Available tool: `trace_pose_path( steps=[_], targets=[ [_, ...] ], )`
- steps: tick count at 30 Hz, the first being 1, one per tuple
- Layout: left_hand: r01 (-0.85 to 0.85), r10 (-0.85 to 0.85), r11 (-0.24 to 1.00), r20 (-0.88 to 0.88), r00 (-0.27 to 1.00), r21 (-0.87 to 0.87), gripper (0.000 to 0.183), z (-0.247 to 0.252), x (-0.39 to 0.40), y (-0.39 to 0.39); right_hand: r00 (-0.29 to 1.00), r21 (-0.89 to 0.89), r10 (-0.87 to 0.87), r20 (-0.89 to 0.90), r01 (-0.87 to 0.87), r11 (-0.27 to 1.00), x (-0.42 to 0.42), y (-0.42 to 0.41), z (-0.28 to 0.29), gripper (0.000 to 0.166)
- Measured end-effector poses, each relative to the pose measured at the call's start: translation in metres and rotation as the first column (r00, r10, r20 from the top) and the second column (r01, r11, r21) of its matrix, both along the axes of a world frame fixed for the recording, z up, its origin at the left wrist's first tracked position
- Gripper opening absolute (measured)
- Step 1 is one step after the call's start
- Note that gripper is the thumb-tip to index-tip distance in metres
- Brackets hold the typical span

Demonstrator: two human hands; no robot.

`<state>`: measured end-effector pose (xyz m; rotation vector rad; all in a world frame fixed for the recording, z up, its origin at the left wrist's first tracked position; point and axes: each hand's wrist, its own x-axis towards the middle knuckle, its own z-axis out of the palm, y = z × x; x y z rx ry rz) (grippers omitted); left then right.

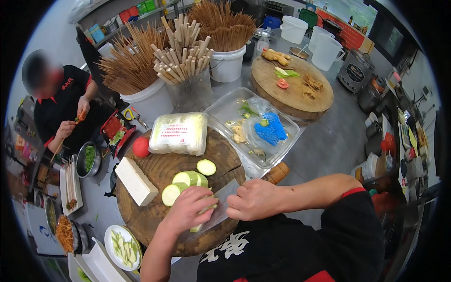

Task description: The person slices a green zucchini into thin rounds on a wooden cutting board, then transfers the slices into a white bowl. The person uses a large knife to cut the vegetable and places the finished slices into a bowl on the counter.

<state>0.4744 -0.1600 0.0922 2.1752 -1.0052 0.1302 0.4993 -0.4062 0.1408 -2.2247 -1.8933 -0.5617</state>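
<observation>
My left hand (192, 209) lies with curled fingers over cut zucchini (208, 203) on a round wooden chopping block (225, 151). In a fist, my right hand (255, 199) grips a broad kitchen knife; its blurred blade (220, 202) stands beside the left fingertips, and its handle is hidden. Thick zucchini pieces (186, 179) and one round slice (206, 167) rest just beyond. A white block that looks like tofu (135, 181) sits at the left of the block. Behind are a tomato (141, 147) and a plastic-wrapped pack of pale produce (179, 135) bearing writing.
A wooden handle (277, 172) projects past the block's right edge. A clear tray (222, 102) holds scraps and blue netting. Another chopping block (292, 84) carries ginger. Skewer buckets (149, 100) stand behind. A plate (123, 246) bears zucchini strips. At left, a co-worker (65, 95) threads a skewer.
</observation>
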Motion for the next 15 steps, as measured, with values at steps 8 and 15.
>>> trace_pose_path(
  steps=[8, 15],
  targets=[
    [-0.058, 0.059, 0.998, -0.077, 0.995, 0.011, 0.016, -0.002, -0.003, 0.021, 0.996, -0.11, 0.0, -0.093, -0.011, 0.994, 0.003, 0.004, 0.006, 0.016],
    [-0.055, 0.034, 0.993, -0.197, 0.98, -0.101, 0.011, -0.004, -0.013, 0.029, 1.0, -0.133, -0.025, -0.01, 0.024, 0.991, 0.008, 0.001, 0.015, 0.017]
  ],
)
